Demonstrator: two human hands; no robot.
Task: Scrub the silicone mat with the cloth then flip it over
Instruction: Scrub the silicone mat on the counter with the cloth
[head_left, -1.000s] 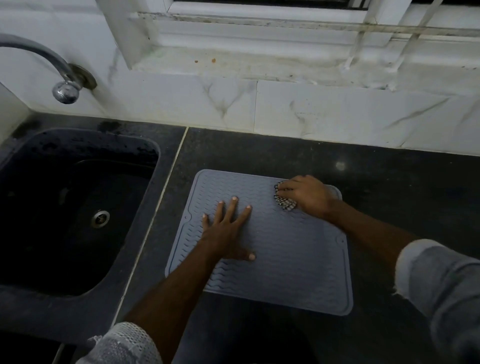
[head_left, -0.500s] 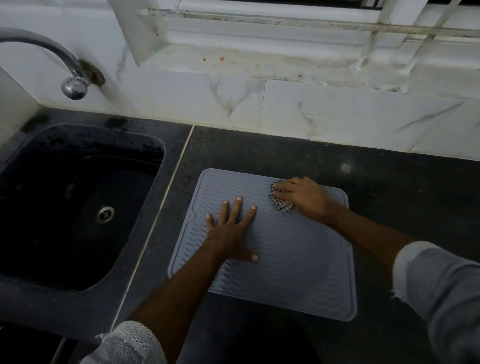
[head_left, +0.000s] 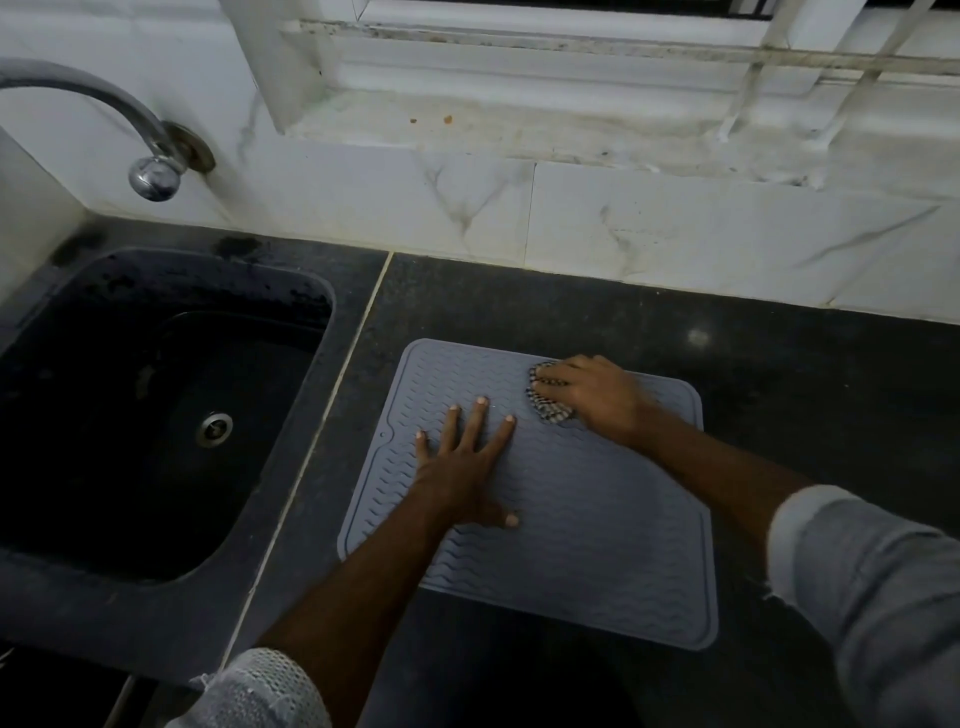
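On the dark stone counter (head_left: 779, 364), just right of the black sink (head_left: 78, 597), the grey silicone mat (head_left: 597, 545) lies flat with its wavy ridged side up. My left hand (head_left: 467, 467) rests on its left half, palm down, fingers spread wide and thumb stretched toward the mat's middle; it grips nothing, only presses the mat against the counter. My right hand (head_left: 597, 400) sits at the mat's far edge, closer to its right corner, with the fingers curled down over a bunched checked cloth (head_left: 545, 408). That cloth is clamped between my fingers and the mat surface, and a dark-and-light patterned wad of it pokes out on the left side of my hand, toward my left fingertips. The two hands are near each other but apart. Both sleeves are pushed up my forearms, the right one (head_left: 872, 597) pale grey, the left one (head_left: 265, 691) a white mesh weave. A curved chrome tap (head_left: 150, 161) reaches out from the marble-tiled wall (head_left: 623, 234) above the sink's back edge, and the sink's drain (head_left: 214, 427) shows in its basin.
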